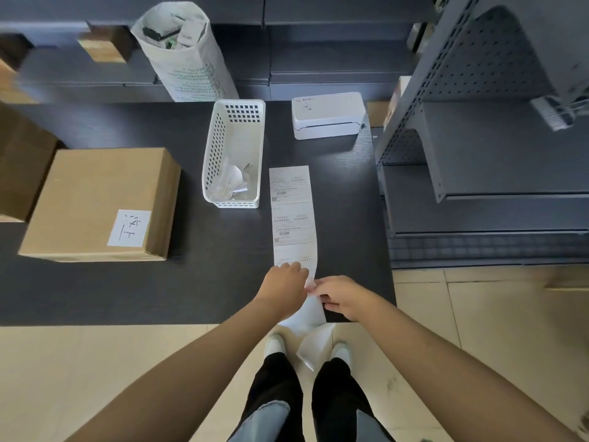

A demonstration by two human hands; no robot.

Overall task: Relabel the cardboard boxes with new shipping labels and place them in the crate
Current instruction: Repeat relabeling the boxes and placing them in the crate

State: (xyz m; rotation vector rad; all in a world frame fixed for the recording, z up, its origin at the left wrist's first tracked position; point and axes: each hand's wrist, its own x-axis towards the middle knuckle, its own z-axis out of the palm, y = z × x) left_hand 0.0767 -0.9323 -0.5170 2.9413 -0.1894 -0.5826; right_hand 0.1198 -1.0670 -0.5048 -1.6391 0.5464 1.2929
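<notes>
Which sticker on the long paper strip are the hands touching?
The nearest label, at the strip's end by the table edge. The left hand presses on it while the right hand pinches its corner. The middle label and far label lie untouched.

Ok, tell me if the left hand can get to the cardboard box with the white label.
Probably yes: bare table lies between the left hand and the cardboard box, but that hand is now on the label strip.

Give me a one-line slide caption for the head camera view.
Both hands, left hand and right hand, work the near end of a label strip on the dark table.
</notes>
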